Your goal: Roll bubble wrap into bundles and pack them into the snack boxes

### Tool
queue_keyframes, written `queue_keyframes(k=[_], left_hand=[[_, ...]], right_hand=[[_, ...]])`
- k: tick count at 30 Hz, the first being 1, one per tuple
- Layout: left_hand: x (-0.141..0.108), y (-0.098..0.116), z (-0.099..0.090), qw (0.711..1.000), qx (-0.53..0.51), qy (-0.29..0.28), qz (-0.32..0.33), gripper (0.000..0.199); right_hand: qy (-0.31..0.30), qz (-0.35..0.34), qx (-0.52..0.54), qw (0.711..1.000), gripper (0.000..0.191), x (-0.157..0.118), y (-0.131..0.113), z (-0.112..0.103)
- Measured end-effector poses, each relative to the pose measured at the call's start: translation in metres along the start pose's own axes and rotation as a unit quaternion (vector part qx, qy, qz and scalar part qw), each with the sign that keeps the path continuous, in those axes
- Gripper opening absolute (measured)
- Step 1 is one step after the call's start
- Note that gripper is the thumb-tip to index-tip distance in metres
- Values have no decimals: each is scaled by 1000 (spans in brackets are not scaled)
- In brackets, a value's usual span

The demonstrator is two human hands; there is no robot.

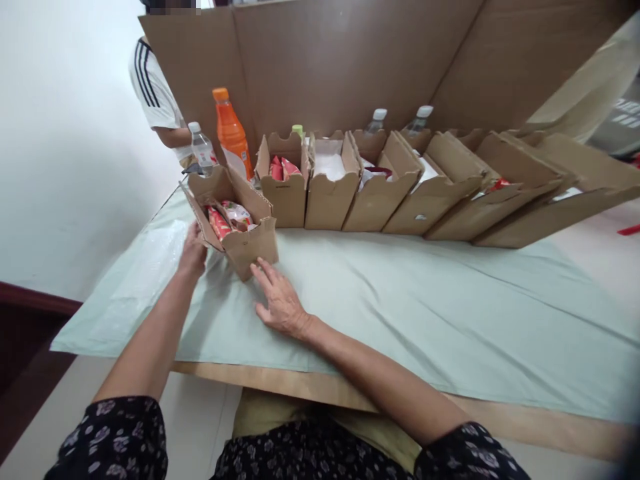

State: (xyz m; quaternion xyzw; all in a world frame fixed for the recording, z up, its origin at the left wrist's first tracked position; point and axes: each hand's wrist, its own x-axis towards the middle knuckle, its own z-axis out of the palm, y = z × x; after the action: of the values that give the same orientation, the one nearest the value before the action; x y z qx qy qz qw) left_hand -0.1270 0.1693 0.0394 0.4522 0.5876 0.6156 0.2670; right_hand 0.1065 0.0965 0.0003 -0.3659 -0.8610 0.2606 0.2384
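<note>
A small open-topped cardboard box [250,243] stands at an angle on the green cloth, in front of the row. Red snack packets [219,223] and a clear printed packet [237,213] lie inside it. My left hand [194,252] grips the box's left side, its fingertips partly hidden by the cardboard. At the front lower corner, my right hand [281,300] is open, with fingers spread and fingertips against or very near the box.
Similar cardboard boxes [284,203] line the back, those at right leaning. An orange drink bottle [233,133] and a clear bottle [203,148] stand behind the angled box. A tall cardboard panel [340,60] rises behind; a person [155,87] is at back left.
</note>
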Motion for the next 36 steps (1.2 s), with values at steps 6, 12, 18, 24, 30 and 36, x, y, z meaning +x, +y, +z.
queue_keyframes(k=[6, 12, 18, 24, 30, 36], left_hand=[[-79, -39, 11, 996, -24, -77, -40, 67], [-81, -39, 6, 992, 44, -118, 4, 96], [-39, -37, 35, 996, 19, -79, 24, 70], [-8, -42, 28, 997, 51, -39, -36, 40], [14, -47, 37, 996, 79, -36, -5, 40], [18, -60, 51, 990, 137, 18, 25, 28]], right_hand=[[-55, 9, -40, 998, 77, 10, 25, -10], [-57, 14, -16, 998, 75, 17, 47, -24], [-1, 13, 55, 998, 65, 13, 62, -15], [10, 13, 67, 998, 44, 12, 64, -15], [23, 8, 63, 998, 29, 13, 64, -14], [32, 3, 60, 998, 25, 13, 65, -14]])
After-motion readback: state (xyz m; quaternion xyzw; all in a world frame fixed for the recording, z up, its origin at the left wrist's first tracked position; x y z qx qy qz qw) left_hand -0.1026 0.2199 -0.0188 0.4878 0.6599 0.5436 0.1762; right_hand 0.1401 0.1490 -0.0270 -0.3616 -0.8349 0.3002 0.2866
